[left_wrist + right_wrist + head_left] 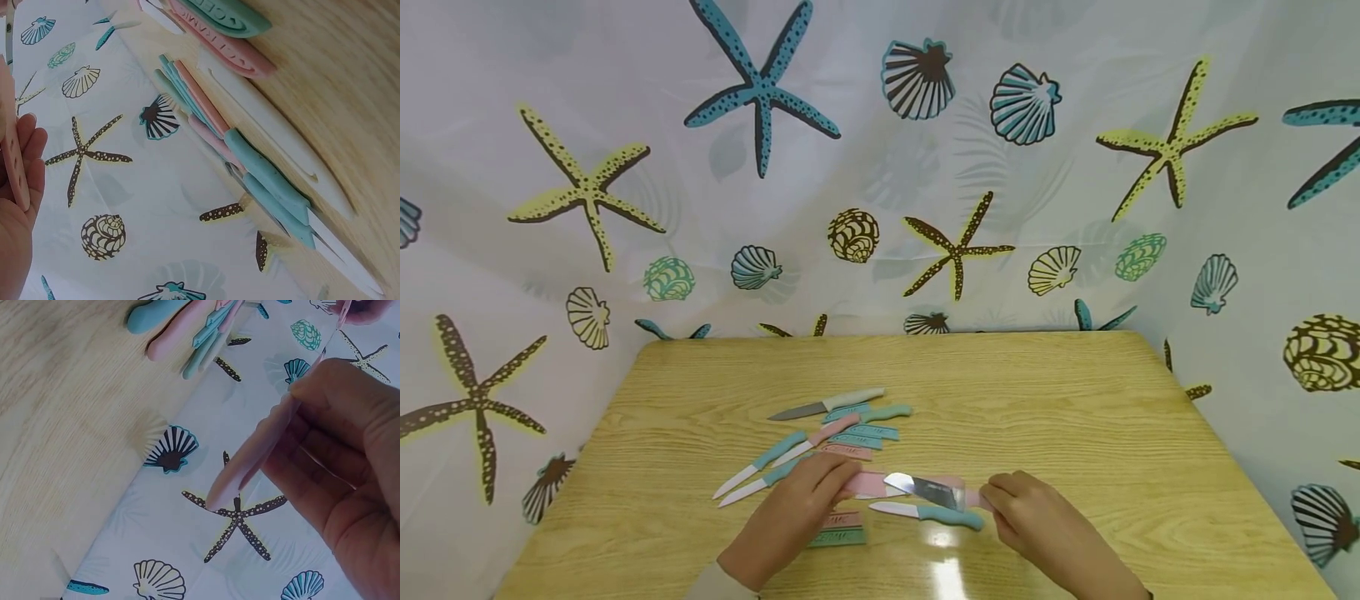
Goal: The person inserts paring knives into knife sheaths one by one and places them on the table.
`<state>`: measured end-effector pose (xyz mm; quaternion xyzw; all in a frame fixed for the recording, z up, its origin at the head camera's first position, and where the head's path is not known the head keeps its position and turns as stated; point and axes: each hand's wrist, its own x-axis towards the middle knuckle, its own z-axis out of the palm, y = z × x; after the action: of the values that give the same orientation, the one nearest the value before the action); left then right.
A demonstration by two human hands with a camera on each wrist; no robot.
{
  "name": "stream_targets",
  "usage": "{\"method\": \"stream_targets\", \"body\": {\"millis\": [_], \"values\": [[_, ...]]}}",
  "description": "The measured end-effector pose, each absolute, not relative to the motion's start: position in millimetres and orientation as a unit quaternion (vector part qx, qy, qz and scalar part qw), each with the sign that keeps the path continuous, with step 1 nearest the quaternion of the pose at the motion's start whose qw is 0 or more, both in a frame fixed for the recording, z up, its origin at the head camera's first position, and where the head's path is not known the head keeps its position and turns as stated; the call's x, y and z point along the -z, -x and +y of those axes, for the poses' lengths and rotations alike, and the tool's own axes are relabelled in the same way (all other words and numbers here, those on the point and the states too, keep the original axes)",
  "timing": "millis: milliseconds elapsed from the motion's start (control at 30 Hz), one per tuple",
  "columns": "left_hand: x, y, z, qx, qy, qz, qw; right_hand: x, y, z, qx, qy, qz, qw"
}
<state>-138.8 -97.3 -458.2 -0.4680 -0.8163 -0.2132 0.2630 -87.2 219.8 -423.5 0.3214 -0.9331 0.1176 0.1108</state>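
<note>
In the head view my left hand point(808, 496) grips a flat pink blade sheath point(867, 484); the left wrist view shows a pink piece with small hollows point(15, 162) along those fingers point(34, 140). My right hand point(1026, 512) pinches the pink handle point(250, 456) of a knife between thumb and fingers. Its shiny blade point(925, 490) points left towards the left hand, and its tip overlaps the sheath in the head view. Just below the blade, a blue-handled knife point(951, 517) with a white blade lies on the table.
Left of centre lie a white-handled knife point(853, 397), a pink-handled knife point(835, 428), blue-handled knives point(778, 450) and several blue sheaths point(876, 432). Pink point(842, 520) and green point(838, 537) sheaths lie near the left wrist. A patterned cloth point(880, 167) stands behind the wooden table point(1075, 400).
</note>
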Motion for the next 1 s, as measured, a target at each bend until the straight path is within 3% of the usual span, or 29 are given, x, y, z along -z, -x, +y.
{"method": "stream_targets", "body": {"millis": [300,500,1000], "values": [[461.8,137.6,-85.9,0.161,0.493,-0.805,0.289,424.9,90.5,206.5,-0.128,-0.356,-0.919,0.111],[463.6,137.6,-80.5,0.175,0.504,-0.8,0.273,424.2,92.3,198.7,-0.116,-0.358,-0.919,0.119],[468.4,136.1,-75.6,0.171,0.496,-0.8,0.291,426.2,97.1,186.1,-0.076,-0.357,-0.92,0.139]]}}
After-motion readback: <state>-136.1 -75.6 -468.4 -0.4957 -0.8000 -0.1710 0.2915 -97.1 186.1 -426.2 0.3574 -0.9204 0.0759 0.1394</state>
